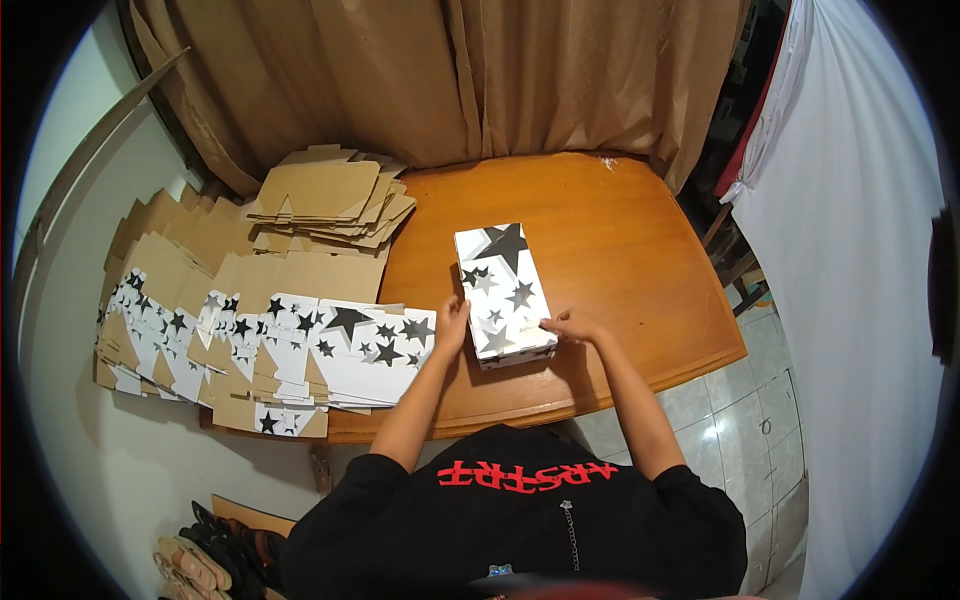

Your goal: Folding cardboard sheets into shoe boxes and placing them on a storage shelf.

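Person's left hand presses flat on the star-printed box's near left side; right hand pinches its near right corner. Box lies near the wooden table front edge. Risk: uneven pressure could crease the card. Flattened blanks are stacked to the left.

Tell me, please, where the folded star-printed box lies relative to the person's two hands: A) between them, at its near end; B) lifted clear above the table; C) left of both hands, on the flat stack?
A: the star-printed box rests on the wooden table, with the left hand at its near-left edge and the right hand at its near-right corner.
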Tool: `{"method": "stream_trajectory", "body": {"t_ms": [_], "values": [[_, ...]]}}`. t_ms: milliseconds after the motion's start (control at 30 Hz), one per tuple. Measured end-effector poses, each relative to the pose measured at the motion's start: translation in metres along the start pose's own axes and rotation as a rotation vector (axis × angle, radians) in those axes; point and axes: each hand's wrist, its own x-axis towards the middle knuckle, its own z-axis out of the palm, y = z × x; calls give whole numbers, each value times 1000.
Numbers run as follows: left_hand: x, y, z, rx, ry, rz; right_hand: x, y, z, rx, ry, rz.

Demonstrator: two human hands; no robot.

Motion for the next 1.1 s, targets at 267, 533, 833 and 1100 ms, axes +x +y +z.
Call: {"method": "stream_trajectory", "body": {"t_ms": [267, 533, 833, 1100], "values": [[-64, -18, -4, -198, -322, -275, -7, 9, 83, 504, 194, -589], [-172, 54, 6, -297, -76, -298, -53, 36, 117, 495, 183, -630], [-299, 40, 37, -596, -2, -196, -145, 97, 125, 533, 153, -845], [-392, 62, 6, -622, 225, -109, -192, 60, 169, 590, -31, -979]]}}
